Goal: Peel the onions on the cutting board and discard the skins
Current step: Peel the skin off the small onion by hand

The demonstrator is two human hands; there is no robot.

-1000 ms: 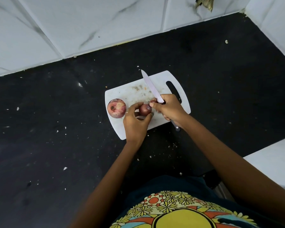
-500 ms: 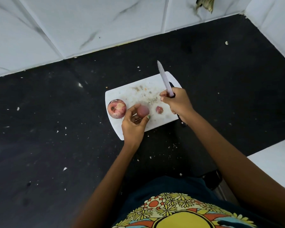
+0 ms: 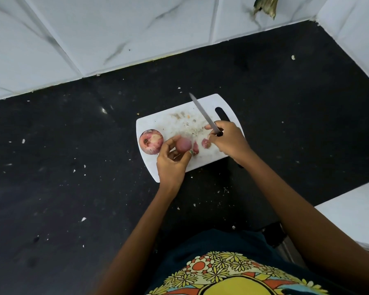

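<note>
1. I am looking down from a head-worn camera at a black desk (image 3: pixel 73 188) speckled with pale crumbs, with white marbled wall tiles (image 3: pixel 115 28) along its far edge.
2. A white cutting board (image 3: pixel 168 122) lies flat near the middle of the desk, its handle slot at the right end.
3. A larger onion (image 3: pixel 151 142), reddish with pale patches where skin is missing, sits on the left end of the board, apart from both hands.
4. My left hand (image 3: pixel 172 162) is curled around a smaller onion (image 3: pixel 184 145), gripping it between thumb and fingers just above the board's near half. This onion looks smooth and pinkish.
5. My right hand (image 3: pixel 229 140) is closed around the handle of a knife (image 3: pixel 202 112). The blade points away towards the far left, over the board's far part.
6. Two small reddish pieces lie on the board between my hands: a skin scrap (image 3: pixel 195 148) just beside the left fingertips, and a cut end piece (image 3: pixel 205 143) touching or just beside the right hand's fingers.
7. Fine brownish debris (image 3: pixel 188 122) is scattered over the middle of the board.
8. At the bottom of the view is my dark shirt (image 3: pixel 222 269) with a bright flowered print.
9. A white surface (image 3: pixel 354 213) shows at the near right edge.
</note>
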